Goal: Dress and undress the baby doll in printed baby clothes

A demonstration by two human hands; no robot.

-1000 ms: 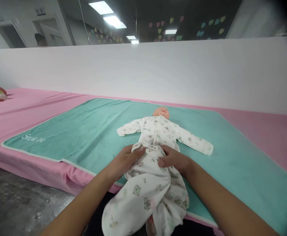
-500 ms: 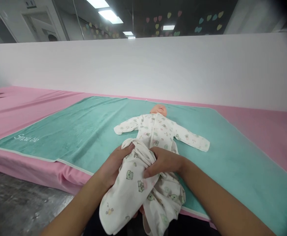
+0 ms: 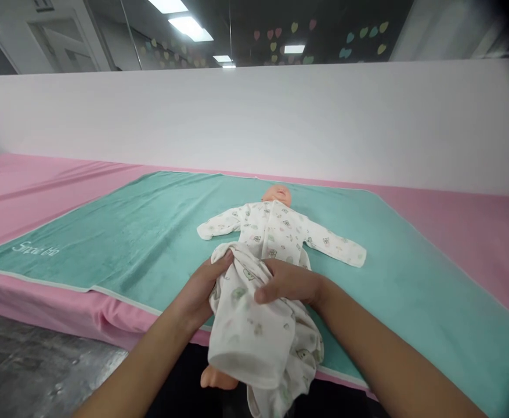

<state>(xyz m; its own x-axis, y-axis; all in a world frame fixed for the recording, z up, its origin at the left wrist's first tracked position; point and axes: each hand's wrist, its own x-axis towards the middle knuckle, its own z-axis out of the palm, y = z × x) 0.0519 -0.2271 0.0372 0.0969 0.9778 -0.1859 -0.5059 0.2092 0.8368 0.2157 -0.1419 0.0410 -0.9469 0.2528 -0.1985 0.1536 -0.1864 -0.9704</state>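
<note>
A baby doll (image 3: 277, 194) lies on its back, its head toward the wall, wearing a white printed top (image 3: 271, 226) with both sleeves spread. In front of it, my left hand (image 3: 204, 287) grips the bunched edge of white printed baby pants (image 3: 254, 337), thumb on top. On the other side, my right hand (image 3: 287, 284) pinches the same cloth, its thumb pressed on the fabric. One pant leg hangs toward me with its cuff facing down. A doll's foot (image 3: 218, 378) shows below that cuff, partly hidden by the cloth. The other leg hangs to the right.
A teal blanket (image 3: 150, 232) with white lettering lies under the doll, over a pink-covered padded surface (image 3: 62, 180). Behind it stands a low white wall (image 3: 254, 122) with glass above. Grey floor (image 3: 28, 360) shows at lower left.
The pant leg has swung right and bunched up, its cuff now wider and facing me. A doll's foot has come clearly into view below it. Both hands keep their hold on the cloth.
</note>
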